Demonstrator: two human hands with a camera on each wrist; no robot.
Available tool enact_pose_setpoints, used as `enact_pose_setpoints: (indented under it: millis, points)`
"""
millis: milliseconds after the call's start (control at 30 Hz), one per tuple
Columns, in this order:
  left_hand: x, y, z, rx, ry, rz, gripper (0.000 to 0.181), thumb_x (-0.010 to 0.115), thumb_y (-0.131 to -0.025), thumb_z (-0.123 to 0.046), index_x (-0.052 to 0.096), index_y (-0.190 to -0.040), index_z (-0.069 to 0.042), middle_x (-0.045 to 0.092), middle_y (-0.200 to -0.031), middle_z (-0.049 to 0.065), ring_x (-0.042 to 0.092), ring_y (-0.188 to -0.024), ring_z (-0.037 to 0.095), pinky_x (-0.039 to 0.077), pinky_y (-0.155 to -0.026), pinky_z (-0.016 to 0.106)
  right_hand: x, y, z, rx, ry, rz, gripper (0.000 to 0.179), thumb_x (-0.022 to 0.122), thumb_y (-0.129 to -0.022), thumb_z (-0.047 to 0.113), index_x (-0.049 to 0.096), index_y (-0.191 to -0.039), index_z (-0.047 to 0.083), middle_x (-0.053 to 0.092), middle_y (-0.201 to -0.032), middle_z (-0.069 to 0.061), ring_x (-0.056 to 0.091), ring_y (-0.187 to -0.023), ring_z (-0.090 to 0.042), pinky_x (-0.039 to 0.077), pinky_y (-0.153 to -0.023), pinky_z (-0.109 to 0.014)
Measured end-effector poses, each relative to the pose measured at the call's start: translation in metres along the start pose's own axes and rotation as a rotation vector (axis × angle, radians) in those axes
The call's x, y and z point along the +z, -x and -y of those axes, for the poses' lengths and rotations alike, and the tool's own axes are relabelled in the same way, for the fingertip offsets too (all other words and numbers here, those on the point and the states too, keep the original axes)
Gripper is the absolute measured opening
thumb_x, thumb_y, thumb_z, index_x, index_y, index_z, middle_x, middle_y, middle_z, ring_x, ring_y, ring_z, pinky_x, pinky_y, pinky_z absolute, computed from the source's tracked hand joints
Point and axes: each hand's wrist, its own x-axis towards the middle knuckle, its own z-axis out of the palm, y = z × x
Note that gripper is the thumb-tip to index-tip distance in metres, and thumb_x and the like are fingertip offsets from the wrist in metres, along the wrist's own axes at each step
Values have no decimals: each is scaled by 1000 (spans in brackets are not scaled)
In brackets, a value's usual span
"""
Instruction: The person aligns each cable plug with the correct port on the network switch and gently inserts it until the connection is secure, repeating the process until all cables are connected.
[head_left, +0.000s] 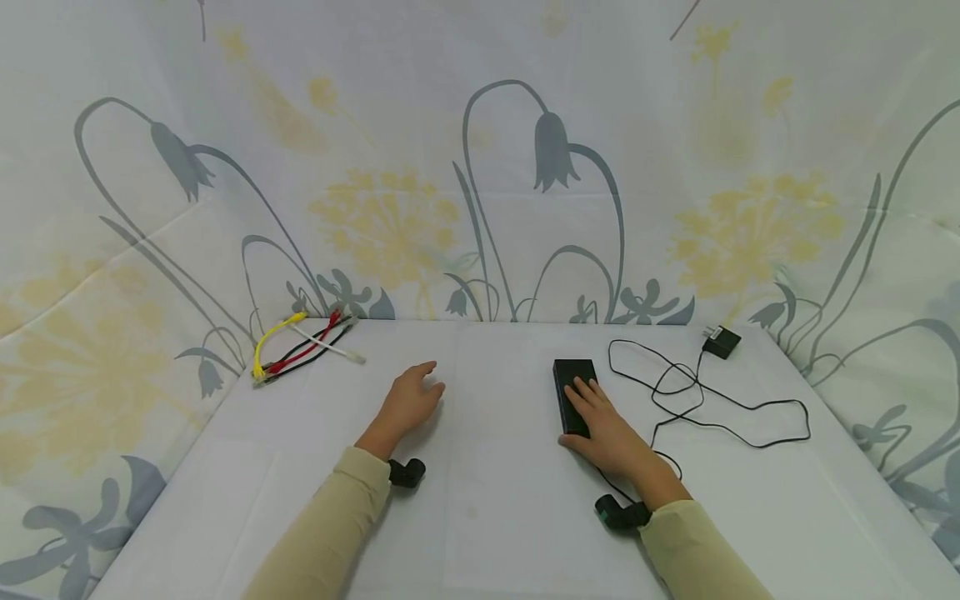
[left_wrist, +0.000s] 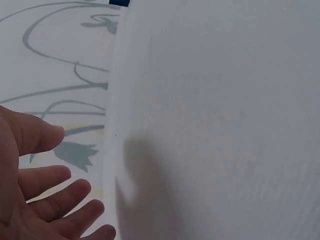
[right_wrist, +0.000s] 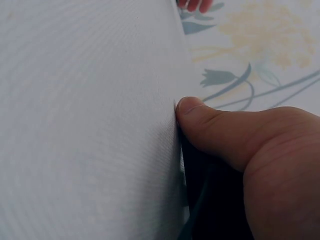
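Observation:
A flat black rectangular box (head_left: 567, 417) lies on the white table, its long side pointing away from me. My right hand (head_left: 611, 433) rests on top of it, fingers spread and extended over its upper face. In the right wrist view the thumb (right_wrist: 215, 122) reaches down by the dark box toward the tabletop. My left hand (head_left: 407, 406) hovers over the table left of the box, holding nothing. Its fingers (left_wrist: 55, 200) are relaxed and apart in the left wrist view. A thin black cord (head_left: 738, 427) lies in loops right of the box, with a black plug-in power adapter (head_left: 722, 342) at its far end.
Several short cables lie at the far left: a yellow one (head_left: 262, 342), a red one (head_left: 300, 354), black ones and a white one (head_left: 330, 344). A flower-printed curtain (head_left: 480, 208) hangs behind and beside the white table (head_left: 480, 533).

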Motion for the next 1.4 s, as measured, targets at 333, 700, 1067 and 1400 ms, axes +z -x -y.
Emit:
enact_pose_setpoints:
  millis: [333, 700, 1067, 1400]
  points:
    - [-15, -12, 18, -34, -95, -39, 50, 52, -96, -18, 45, -140, 7, 45, -142, 28, 40, -136, 41, 33, -112, 50, 1, -1, -2, -5, -2, -3, 80, 68, -90, 35, 26, -153, 8, 14, -162, -16, 5, -149, -41, 22, -112, -64]
    - [-38, -26, 33, -17, -198, -37, 48, 45, -97, -12, 42, -139, 11, 43, -140, 34, 39, -134, 46, 32, -112, 53, -2, 0, -4, 0, -10, 4, 81, 68, -90, 35, 26, -154, 8, 13, -162, -15, 4, -149, -41, 22, -113, -64]
    - [-69, -37, 47, -85, -318, -30, 51, 41, -97, -13, 36, -143, 9, 36, -145, 35, 34, -134, 50, 33, -109, 58, 0, 1, -1, 10, -30, 11, 80, 67, -91, 35, 25, -154, 10, 11, -163, -13, 2, -150, -39, 22, -113, -63]
    - [-80, -43, 59, -113, -409, -30, 51, 40, -96, -12, 37, -143, 6, 38, -143, 32, 35, -133, 52, 37, -104, 62, -2, 1, 0, 14, -30, 18, 80, 67, -90, 35, 25, -154, 9, 12, -163, -14, 3, -149, -40, 22, -113, -64]
